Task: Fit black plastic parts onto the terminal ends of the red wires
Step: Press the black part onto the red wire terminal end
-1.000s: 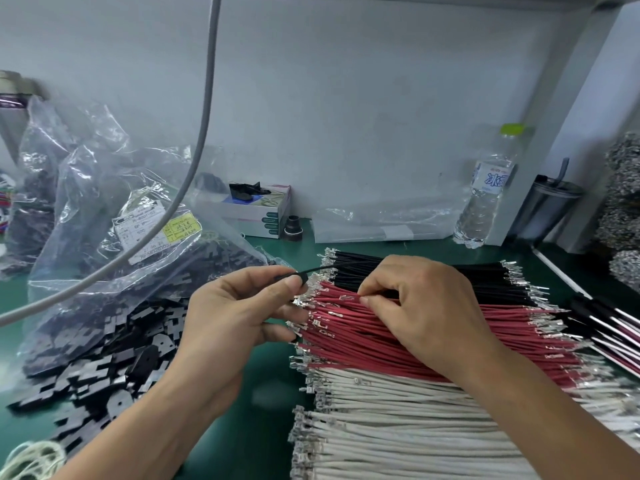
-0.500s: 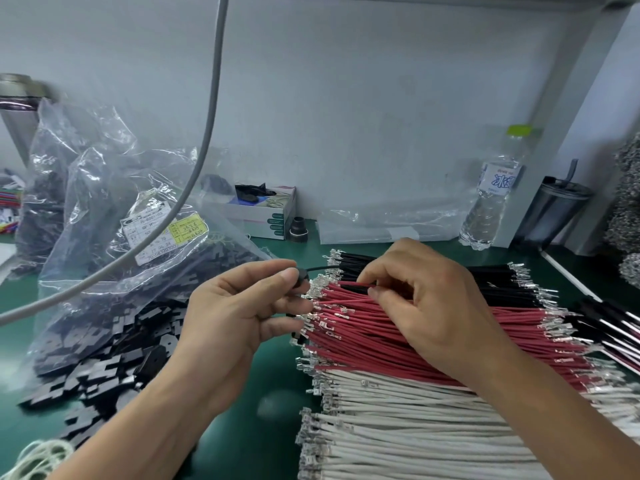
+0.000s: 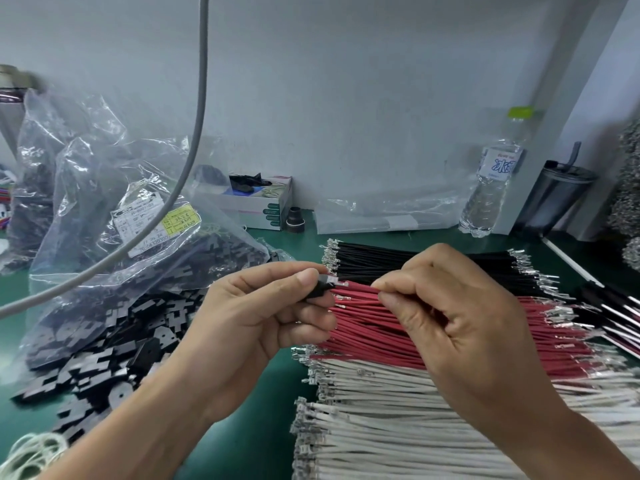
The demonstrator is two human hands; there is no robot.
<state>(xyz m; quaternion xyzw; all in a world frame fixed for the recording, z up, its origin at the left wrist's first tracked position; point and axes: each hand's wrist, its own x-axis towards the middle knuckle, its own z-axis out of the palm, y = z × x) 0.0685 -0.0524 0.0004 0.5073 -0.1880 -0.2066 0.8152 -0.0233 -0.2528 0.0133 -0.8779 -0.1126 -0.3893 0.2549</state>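
At the far left, a clear plastic bag (image 3: 104, 216) is slumping on the green counter (image 3: 256, 438), spilling a heap of black plastic parts (image 3: 114, 344) toward the near edge. Just right of that heap, the left hand (image 3: 249, 323) is hovering above the counter, its grip narrow, pinching one black plastic part (image 3: 320, 289) between thumb and forefinger. A metal terminal (image 3: 337, 281) is meeting that part at its right side. Farther right, the right hand (image 3: 460, 327) is pinching a single red wire (image 3: 360, 288) in a tight grip, holding it level above the bundle of red wires (image 3: 374, 327). Black wires (image 3: 370, 259) are lying behind that bundle and white wires (image 3: 381, 427) in front. A water bottle (image 3: 491, 188) is standing at the back right.
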